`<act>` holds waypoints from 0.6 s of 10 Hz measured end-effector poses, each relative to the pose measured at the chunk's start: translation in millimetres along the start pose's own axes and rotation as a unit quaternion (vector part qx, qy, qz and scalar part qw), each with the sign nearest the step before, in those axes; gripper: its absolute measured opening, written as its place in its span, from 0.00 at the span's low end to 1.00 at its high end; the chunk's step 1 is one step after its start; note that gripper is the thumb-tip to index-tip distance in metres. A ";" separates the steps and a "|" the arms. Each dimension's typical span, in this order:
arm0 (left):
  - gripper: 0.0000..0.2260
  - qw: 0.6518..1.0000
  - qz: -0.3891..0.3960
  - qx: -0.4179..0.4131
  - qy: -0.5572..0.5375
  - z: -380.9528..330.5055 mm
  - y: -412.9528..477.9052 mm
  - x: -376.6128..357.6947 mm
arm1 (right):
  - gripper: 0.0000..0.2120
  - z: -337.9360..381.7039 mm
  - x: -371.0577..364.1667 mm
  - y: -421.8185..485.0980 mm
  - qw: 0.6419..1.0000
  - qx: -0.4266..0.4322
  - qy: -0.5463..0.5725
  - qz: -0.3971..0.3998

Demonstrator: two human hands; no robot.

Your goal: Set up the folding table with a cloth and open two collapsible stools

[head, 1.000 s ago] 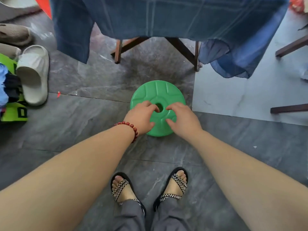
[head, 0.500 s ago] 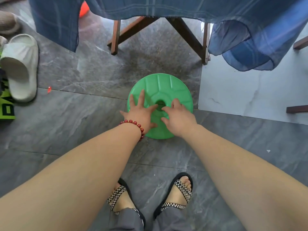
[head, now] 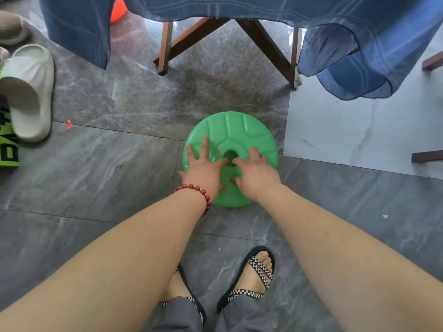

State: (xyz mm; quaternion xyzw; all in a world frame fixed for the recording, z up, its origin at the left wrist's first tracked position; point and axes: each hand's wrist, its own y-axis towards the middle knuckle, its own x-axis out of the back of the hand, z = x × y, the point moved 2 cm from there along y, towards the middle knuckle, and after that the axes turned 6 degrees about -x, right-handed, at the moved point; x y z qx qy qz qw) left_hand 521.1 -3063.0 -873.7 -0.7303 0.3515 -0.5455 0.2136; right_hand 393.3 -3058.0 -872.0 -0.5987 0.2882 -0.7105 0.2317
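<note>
Head view, only view available.

- Green stool (head: 236, 133) lies collapsed flat on the grey floor (head: 115, 164), at 12 o'clock from your sandalled feet (head: 254, 276). It is just short of the folding table (head: 263, 44), whose crossed legs stand at its 12 o'clock.
- Blue cloth (head: 239, 7) is already draped over the table. One corner hangs low at 2 o'clock.
- Judgement: the stool sits close in front of you so both arms can bear on it from above. The hands flank the centre hole (head: 230, 155), likely to brace one side while working the other open.
- Left hand (head: 203, 170), beaded bracelet (head: 199, 190) at the wrist: fingers straight and spread, lying flat on the disc's 8 o'clock sector. It holds nothing.
- Right hand (head: 256, 174): fingers bent at the knuckles, on the 4 o'clock sector, forefinger tip at the hole's edge. You cannot tell whether it hooks the rim or only rests.
- Pale slipper (head: 28, 92) at 10 o'clock, well apart.
</note>
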 end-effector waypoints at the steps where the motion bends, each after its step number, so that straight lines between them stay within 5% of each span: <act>1: 0.27 1.000 0.012 0.002 0.006 -1.5 -3.8 -2.0 | 0.20 -0.7 -2.3 -3.8 1.000 -0.001 -0.001 -0.001; 6: 0.30 0.999 -0.024 -0.042 -0.004 -16.0 -43.0 57.7 | 0.21 16.4 50.8 -64.2 0.982 -0.010 0.181 -0.051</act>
